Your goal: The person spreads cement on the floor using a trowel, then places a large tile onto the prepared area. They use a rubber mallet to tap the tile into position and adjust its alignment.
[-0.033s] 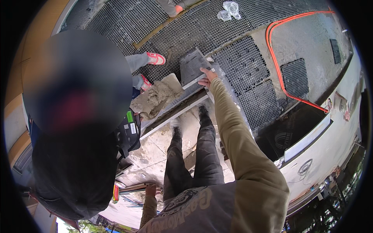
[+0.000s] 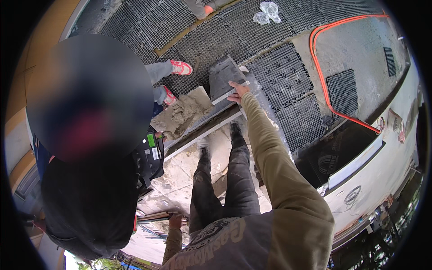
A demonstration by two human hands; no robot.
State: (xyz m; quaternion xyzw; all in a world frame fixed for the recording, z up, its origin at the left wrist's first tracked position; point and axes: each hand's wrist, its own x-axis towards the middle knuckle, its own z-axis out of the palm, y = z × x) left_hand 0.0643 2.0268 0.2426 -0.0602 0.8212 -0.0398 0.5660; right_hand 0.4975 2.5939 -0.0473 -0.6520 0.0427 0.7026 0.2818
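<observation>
My right hand (image 2: 238, 91) grips the near right corner of a flat dark grey stone slab (image 2: 223, 74), with fingers on its top and front edge. Just left of the slab lies a heap of wet grey mortar (image 2: 185, 112), beside a long narrow ledge (image 2: 198, 130) in front of my feet. My left hand (image 2: 176, 220) hangs low at my left side near some thin wooden strips (image 2: 155, 218); its fingers are too small and turned away to tell what they do.
A person in dark clothing (image 2: 90, 207) with a black case (image 2: 150, 155) stands close on my left. Black plastic grid mats (image 2: 281, 72) cover much of the floor beyond. Orange hose (image 2: 320, 74) runs at the right, near a dark recess (image 2: 335, 155). Clear plastic wrap (image 2: 267, 12) lies at the far side.
My right hand has shifted slightly left and down along the slab's edge. The person on my left and the black case have moved slightly.
</observation>
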